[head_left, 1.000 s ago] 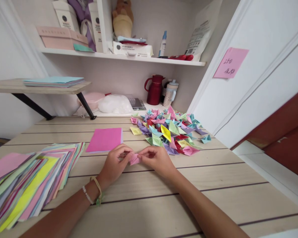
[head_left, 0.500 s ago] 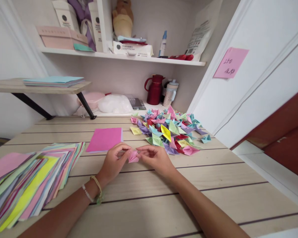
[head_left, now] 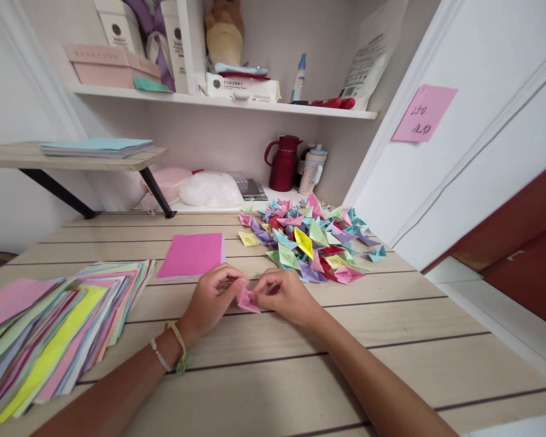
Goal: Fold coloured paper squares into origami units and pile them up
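Observation:
Between my two hands is a small folded piece of pink paper [head_left: 247,300], held a little above the slatted table. My left hand [head_left: 213,296] pinches its left side between thumb and fingers. On the other side, my right hand [head_left: 284,295] grips the paper's right edge with thumb and curled fingers. Just behind my left hand lies a short stack of square paper [head_left: 191,255], magenta on top. Beyond my right hand sits a heap of folded paper boats [head_left: 316,233] in many colours.
A fanned pile of coloured paper sheets [head_left: 64,340] covers the table's left side. At the back left stands a raised wooden shelf [head_left: 9,156] on black legs, bearing blue paper [head_left: 97,144]. A red jug [head_left: 284,164] and a pale bottle [head_left: 313,170] stand behind the boats.
The pink paper has turned and tilted between my fingers, its lower corner now pointing down to the right. My right fingers have curled in closer around it.

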### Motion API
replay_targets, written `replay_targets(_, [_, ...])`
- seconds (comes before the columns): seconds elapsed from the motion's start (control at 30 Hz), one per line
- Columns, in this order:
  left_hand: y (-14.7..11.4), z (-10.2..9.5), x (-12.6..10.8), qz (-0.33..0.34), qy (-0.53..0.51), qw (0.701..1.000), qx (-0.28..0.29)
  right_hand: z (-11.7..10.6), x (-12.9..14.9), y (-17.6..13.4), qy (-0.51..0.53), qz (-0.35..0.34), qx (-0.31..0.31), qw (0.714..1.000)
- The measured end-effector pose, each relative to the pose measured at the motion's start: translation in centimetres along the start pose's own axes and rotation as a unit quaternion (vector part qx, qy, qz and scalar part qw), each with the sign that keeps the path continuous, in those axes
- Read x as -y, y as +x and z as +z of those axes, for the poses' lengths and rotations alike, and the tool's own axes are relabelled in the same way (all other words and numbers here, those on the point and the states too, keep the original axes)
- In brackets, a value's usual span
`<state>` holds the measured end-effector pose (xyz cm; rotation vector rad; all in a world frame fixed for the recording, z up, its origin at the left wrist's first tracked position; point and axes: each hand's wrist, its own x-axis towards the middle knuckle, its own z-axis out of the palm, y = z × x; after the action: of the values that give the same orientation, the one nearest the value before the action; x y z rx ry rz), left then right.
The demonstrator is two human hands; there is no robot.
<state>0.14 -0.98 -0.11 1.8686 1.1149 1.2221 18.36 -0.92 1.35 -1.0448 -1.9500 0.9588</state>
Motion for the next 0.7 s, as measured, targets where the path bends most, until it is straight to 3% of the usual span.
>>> replay_targets(0.2, [0.5,-0.1,0.3,-0.079,-0.124,0.988,-0.052,0.0,-0.3,0.2,0.044,0.002,-0.058,0.997])
replay_targets(0.33, [0.8,-0.2,0.4,-0.153,-0.263,0.952,0.017,-0.5,-0.6,0.4,0.077,0.003,-0.109,0.991])
replay_targets(0.43, [0.8,-0.1,0.7,-0.174,-0.295,0.936,0.074,-0.6,-0.7,0.4,0.051,-0.012,-0.101,0.994])
replay_targets(0.7, [0.8,0.1,0.5,-0.180,-0.279,0.939,0.094,0.5,-0.6,0.3,-0.019,-0.019,-0.089,0.996])
